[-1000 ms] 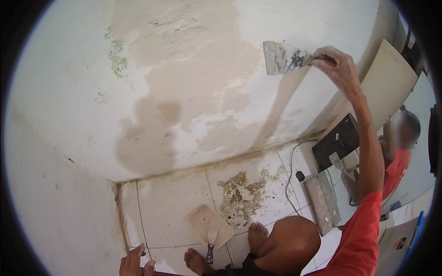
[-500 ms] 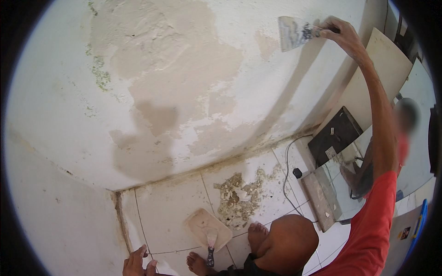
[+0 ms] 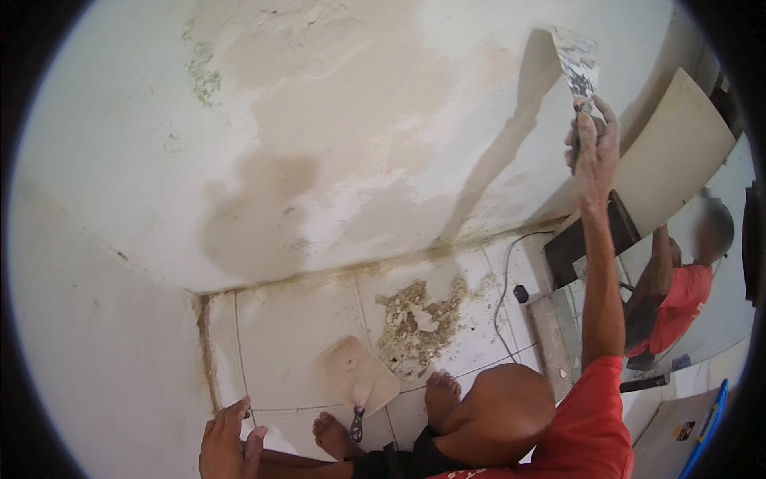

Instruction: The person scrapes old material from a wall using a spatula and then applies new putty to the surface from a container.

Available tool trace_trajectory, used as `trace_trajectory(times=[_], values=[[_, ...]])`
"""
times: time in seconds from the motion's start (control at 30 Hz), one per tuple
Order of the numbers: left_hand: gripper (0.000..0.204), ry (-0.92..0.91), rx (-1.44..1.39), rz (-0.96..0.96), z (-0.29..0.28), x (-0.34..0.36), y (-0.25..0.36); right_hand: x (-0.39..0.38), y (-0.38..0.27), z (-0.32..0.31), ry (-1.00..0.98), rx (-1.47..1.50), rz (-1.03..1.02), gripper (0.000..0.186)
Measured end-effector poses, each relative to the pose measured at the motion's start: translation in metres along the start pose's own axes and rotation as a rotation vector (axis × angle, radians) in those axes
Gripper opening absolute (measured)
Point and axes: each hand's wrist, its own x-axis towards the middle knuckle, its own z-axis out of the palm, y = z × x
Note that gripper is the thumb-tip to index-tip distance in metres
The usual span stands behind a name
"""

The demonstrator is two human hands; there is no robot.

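Two hand scrapers enter our list.

Item one: a broad, flared scraper of smeared grey metal (image 3: 580, 68) with a dark handle, at the far right, before the white, patchily bare plaster wall (image 3: 359, 96); whether its edge touches the wall we cannot tell. The bare, dusty right hand (image 3: 594, 152) is clamped on the handle, close behind the blade. We judge the piece light, its handle stiff, its blade thin and slightly springy at the wide end, hardly fragile; dust may make it slippery. We would take hold of the handle near the neck, clear of the blade's corners.

Item two: a smaller scraper with a speckled black handle (image 3: 357, 423), near centre, its blade lying in a shallow, round-cornered beige tray (image 3: 343, 359).

Item three: a pile of pale and brown flakes (image 3: 419, 327), right of the tray and farther off.

The bare left hand (image 3: 226, 443), near left, has thumb and fingers apart; we see nothing between them.
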Motion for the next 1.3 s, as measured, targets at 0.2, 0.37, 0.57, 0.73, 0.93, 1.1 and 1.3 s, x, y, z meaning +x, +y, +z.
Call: trace_trajectory(times=[0.2,0.37,0.57,0.73,0.93,1.1,1.3], values=[[0.045,0.078,0.006,-0.051,0.004,-0.007,0.002,-0.07,0.05,0.068,-0.068,-0.009,0.104,0.037],[0.048,0.143,0.067,-0.133,0.013,-0.005,-0.013,-0.196,0.091,0.029,-0.166,-0.054,0.323,0.034],[0.043,0.18,0.018,-0.103,0.066,-0.011,-0.012,-0.295,0.058,0.02,-0.496,0.208,0.627,0.029],[0.044,0.018,-0.201,-0.278,0.195,-0.003,-0.017,-0.3,0.024,0.012,-0.815,0.282,0.863,0.036],[0.051,-0.194,-0.119,-0.477,0.265,-0.003,-0.012,-0.339,0.031,0.026,-1.141,0.197,0.75,0.037],[0.044,-0.251,-0.417,-0.593,0.284,-0.009,-0.009,-0.356,0.013,0.035,-1.2,0.181,0.995,0.027],[0.037,-0.04,-0.482,-0.5,0.275,-0.016,0.0,-0.373,0.026,0.027,-1.104,0.253,0.965,0.026]])
